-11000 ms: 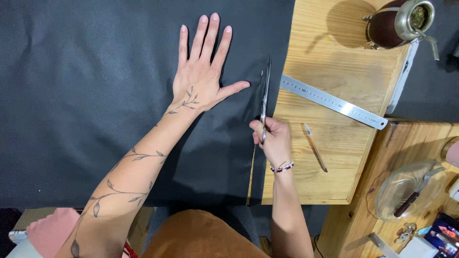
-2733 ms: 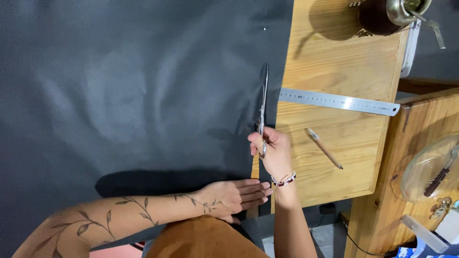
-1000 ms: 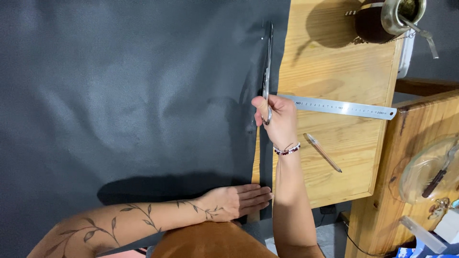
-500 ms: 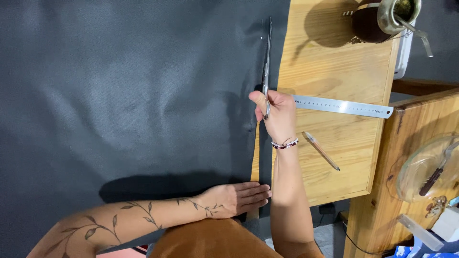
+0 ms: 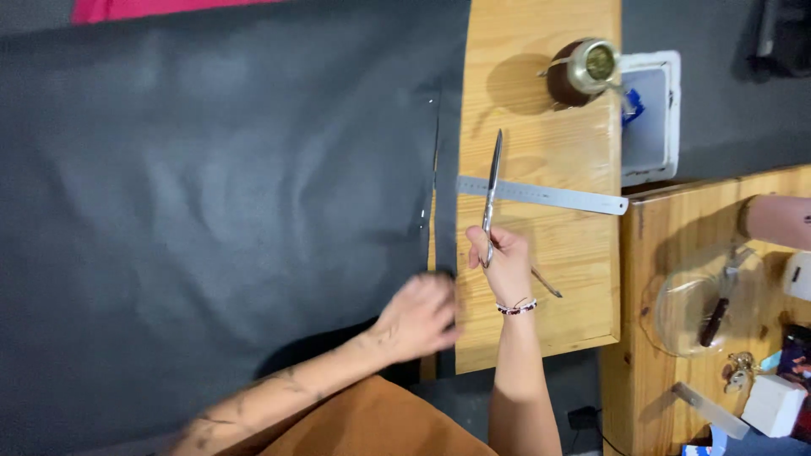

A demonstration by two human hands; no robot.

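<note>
A large black sheet (image 5: 220, 211) covers the left of the view. A long cut runs up its right side and leaves a narrow black strip (image 5: 445, 169) lying on the wooden tabletop (image 5: 574, 253). My right hand (image 5: 507, 266) grips long metal scissors (image 5: 491, 190), blades closed and pointing away, held above the wood to the right of the strip. My left hand (image 5: 418, 317) is blurred and sits at the near end of the cut, against the strip's lower part. I cannot tell its grip.
A steel ruler (image 5: 541, 195) lies across the wood under the scissors, and a pencil (image 5: 547, 285) peeks out beside my right hand. Farther away stand a brown gourd cup (image 5: 581, 72) and a white box (image 5: 650, 118). At the right are a glass bowl (image 5: 705, 304) and another person's arm (image 5: 777, 219).
The scissors have left the sheet and moved right, over the wood. My left hand has lifted from lying flat at the near edge and moved forward to the cut.
</note>
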